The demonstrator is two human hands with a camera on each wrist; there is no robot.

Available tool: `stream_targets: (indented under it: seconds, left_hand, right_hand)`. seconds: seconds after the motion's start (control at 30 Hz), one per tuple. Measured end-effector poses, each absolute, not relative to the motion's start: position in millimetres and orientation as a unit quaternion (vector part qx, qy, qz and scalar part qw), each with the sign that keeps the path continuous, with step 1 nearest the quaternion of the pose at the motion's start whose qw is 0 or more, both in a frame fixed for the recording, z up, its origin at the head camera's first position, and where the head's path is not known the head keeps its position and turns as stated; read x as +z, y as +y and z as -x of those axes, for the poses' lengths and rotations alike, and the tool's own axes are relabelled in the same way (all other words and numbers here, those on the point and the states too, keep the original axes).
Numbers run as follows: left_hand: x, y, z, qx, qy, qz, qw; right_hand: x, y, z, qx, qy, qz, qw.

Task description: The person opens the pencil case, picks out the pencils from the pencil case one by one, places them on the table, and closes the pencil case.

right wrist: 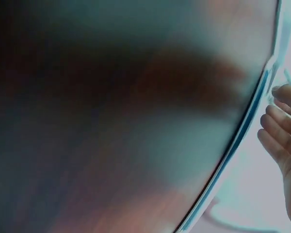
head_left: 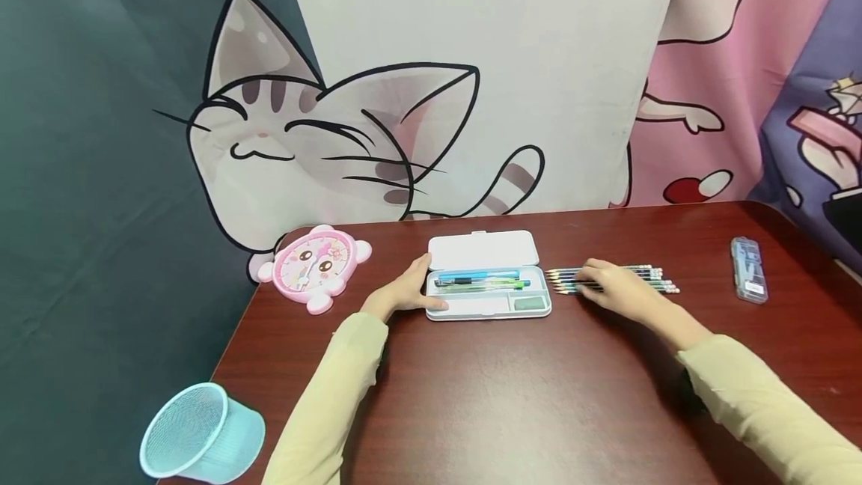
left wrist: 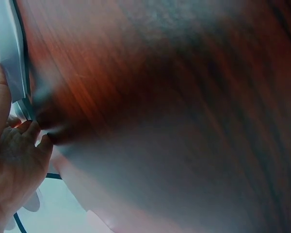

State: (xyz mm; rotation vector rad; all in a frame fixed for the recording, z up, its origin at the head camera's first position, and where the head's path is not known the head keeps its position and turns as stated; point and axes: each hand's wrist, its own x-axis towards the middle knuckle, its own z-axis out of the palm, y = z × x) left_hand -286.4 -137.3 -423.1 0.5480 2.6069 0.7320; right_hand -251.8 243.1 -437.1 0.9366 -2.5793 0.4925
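An open white pencil case (head_left: pixel 483 251) lies on the table with its lid folded back. Several pens (head_left: pixel 480 283) fill its rear compartment, and a grey-green eraser (head_left: pixel 528 304) sits at its front right. My left hand (head_left: pixel 402 292) grips the case's left end, thumb over the front rim, fingers along the side; the thumb and fingers also show in the left wrist view. To the right of the case lies a row of several pencils (head_left: pixel 649 273), tips toward the case. Over them is my right hand (head_left: pixel 609 287), fingers lowered and slightly bent; its fingertips' contact is hidden.
A pink cartoon clock (head_left: pixel 315 266) lies at the back left. Near the front-left edge a light-blue mesh pen holder (head_left: pixel 232 436) lies on its side. At the far right is a small clear-blue case (head_left: pixel 749 269). A printed curtain (head_left: pixel 559 58) hangs behind the table.
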Motion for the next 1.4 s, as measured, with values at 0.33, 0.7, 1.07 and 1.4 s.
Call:
stream_targets:
  seconds: [0.33, 0.7, 1.07, 1.4]
  left_hand:
    - [-425.1, -135.0, 288.6, 0.314, 0.912, -0.169, 0.200]
    - [-407.4, -116.0, 308.8, 0.626, 0.759, 0.036, 0.176]
    - [-385.3, -118.7, 302.7, 0.658, 0.746, 0.057, 0.086]
    - [-395.1, -135.1, 276.8, 0.476, 0.858, -0.151, 0.119]
  right_hand:
    - [-421.9, 189.9, 283.3, 0.386, -0.916, -0.097, -0.062]
    - [-404.7, 174.8, 303.4, 0.602, -0.777, 0.063, -0.172]
    - [-386.1, 188.0, 287.8, 0.621, -0.780, 0.002, -0.081]
    - [-402.9, 212.4, 270.1, 0.414, -0.890, -0.178, -0.070]
